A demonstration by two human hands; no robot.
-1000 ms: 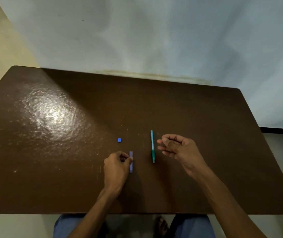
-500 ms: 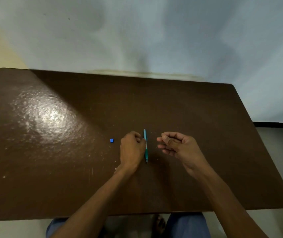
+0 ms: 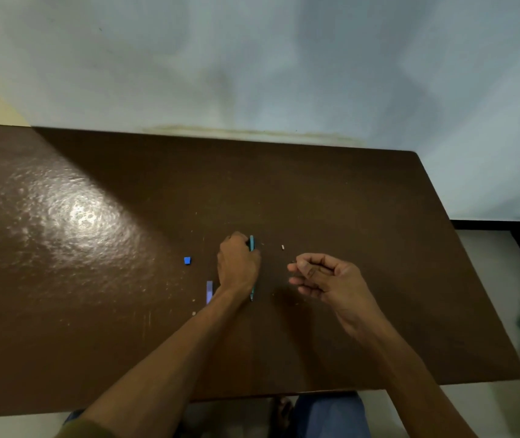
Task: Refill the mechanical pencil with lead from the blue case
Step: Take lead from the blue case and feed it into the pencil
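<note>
the left hand (image 3: 238, 263) was closed over the pencil (image 3: 251, 245) lying on the table (image 3: 363, 200); the right hand (image 3: 322, 276) pinched something too thin to make out, likely lead, which could snap if squeezed. the blue case (image 3: 209, 291) lay uncapped beside the left wrist, contents unseen, its cap (image 3: 187, 260) nearby.

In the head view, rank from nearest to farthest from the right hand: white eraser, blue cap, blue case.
From the right hand:
1. White eraser, just beyond its fingertips.
2. Blue case, past the left wrist.
3. Blue cap, farthest left.
</note>
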